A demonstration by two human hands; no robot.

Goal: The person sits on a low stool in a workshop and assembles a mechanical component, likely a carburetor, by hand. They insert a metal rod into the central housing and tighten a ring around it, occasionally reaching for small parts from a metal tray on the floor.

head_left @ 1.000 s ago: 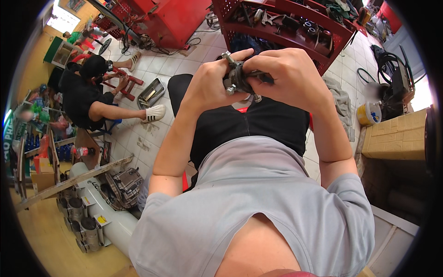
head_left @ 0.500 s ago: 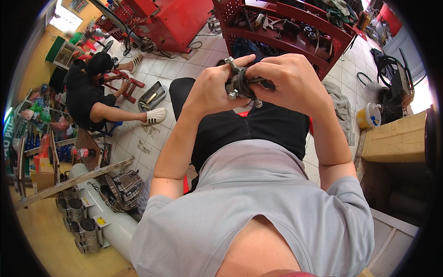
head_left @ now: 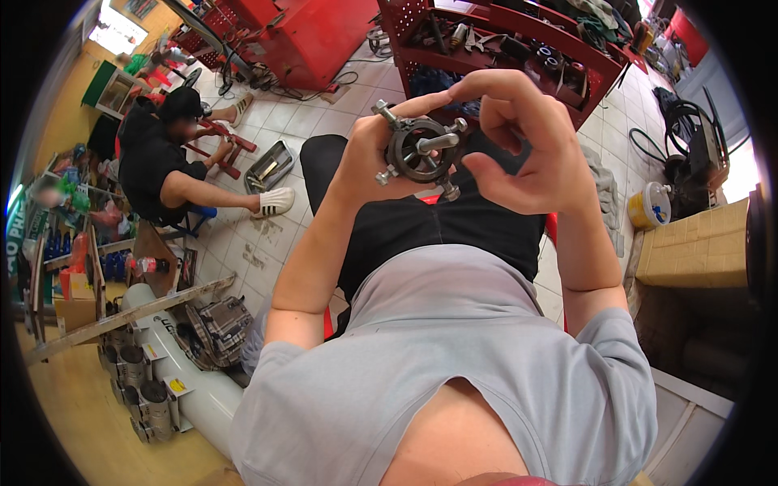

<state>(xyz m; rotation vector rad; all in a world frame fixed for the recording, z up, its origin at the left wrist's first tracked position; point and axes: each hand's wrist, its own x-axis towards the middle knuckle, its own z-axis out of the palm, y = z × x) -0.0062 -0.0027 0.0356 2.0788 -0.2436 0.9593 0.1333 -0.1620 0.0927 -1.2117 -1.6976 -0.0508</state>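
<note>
My left hand (head_left: 365, 162) is wrapped round a round dark metal part with bolts (head_left: 436, 144), held above my lap. Several bolts stick out around its ring, and a pale metal pin stands at its middle. The ring's face is turned up toward me; its underside is hidden. To the right of the part, my right hand (head_left: 535, 146) has its thumb and fingers curved and apart, with nothing visible between them. Its index fingertip comes close to my left index finger, perhaps touching it.
Ahead stands a red tool cart (head_left: 478, 61) with tools on its shelves. A grey tray (head_left: 270, 168) lies on the tiles at the left, beside a seated person (head_left: 154, 162). At the right are a yellow-and-white bucket (head_left: 648, 204) and a cardboard box (head_left: 693, 251).
My right hand has let go of the metal part and moved right, its fingers spreading. The part has tilted in my left hand, so its ring and central pin now show.
</note>
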